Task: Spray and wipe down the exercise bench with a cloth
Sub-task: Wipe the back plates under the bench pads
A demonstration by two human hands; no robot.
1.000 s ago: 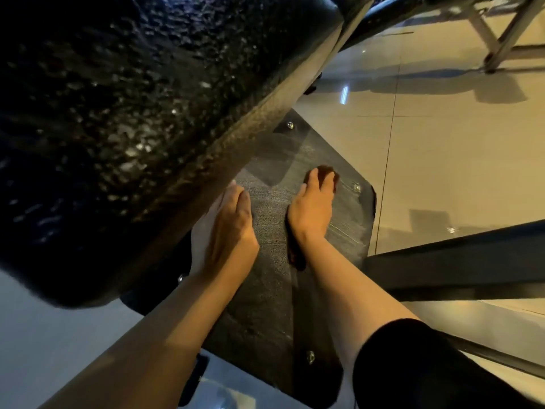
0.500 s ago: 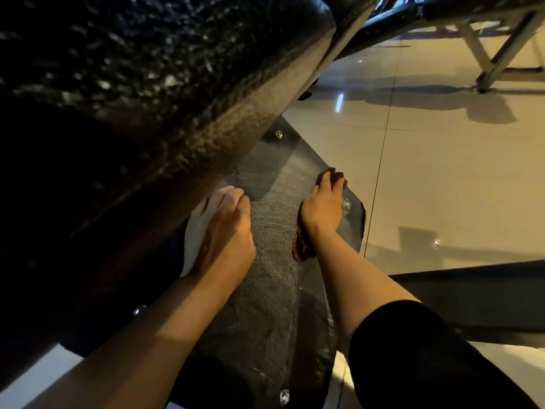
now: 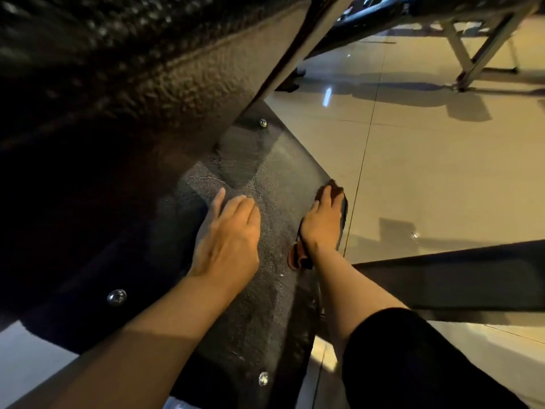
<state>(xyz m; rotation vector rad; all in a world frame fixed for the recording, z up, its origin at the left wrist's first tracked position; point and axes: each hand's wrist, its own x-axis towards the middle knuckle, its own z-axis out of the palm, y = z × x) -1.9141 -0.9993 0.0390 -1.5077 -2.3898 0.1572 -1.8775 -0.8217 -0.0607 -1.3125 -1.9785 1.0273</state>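
The bench's black textured pad [image 3: 132, 84] slants across the upper left. Below it lies a black rough plate [image 3: 265, 305] of the bench, fixed with shiny bolts [image 3: 117, 296]. My left hand [image 3: 230, 231] rests flat on the plate, fingers relaxed and holding nothing that I can see. At the plate's right edge, my right hand [image 3: 323, 222] presses a dark reddish cloth [image 3: 296, 256] against the surface. The cloth shows beyond the fingertips and beside the wrist. No spray bottle is in view.
Glossy beige floor tiles [image 3: 427, 172] spread to the right. A dark frame bar [image 3: 457, 276] runs across the right side just beyond my right forearm. Pale metal legs of other equipment [image 3: 472, 54] stand at the top right.
My right hand has slid the cloth rightward to the plate's edge. The white thing seen under my left hand earlier is out of sight. The view has tilted toward the plate.
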